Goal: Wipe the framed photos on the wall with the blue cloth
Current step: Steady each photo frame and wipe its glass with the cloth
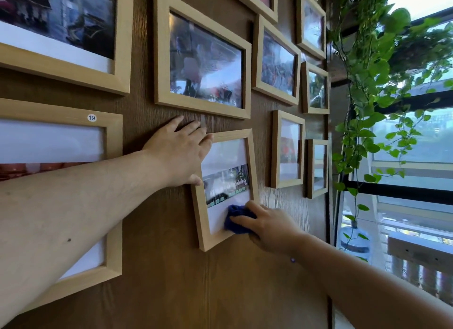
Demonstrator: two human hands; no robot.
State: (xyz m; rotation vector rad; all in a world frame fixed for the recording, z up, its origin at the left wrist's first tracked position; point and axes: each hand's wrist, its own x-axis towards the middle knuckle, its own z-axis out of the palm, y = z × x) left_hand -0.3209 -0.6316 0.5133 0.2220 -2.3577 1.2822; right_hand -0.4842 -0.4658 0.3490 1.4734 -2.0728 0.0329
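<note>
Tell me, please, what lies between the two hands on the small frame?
In the head view, only the frame's glass and photo lie between left hand and right hand.

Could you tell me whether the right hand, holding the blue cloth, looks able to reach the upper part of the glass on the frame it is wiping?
Probably yes: the right hand presses the blue cloth low on the frame, and the glass above is uncovered; the left hand covers only the upper left corner.

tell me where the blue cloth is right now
In the head view, the blue cloth is bunched under the right hand, pressed on the lower right corner of the small tilted frame that the left hand steadies.
</note>
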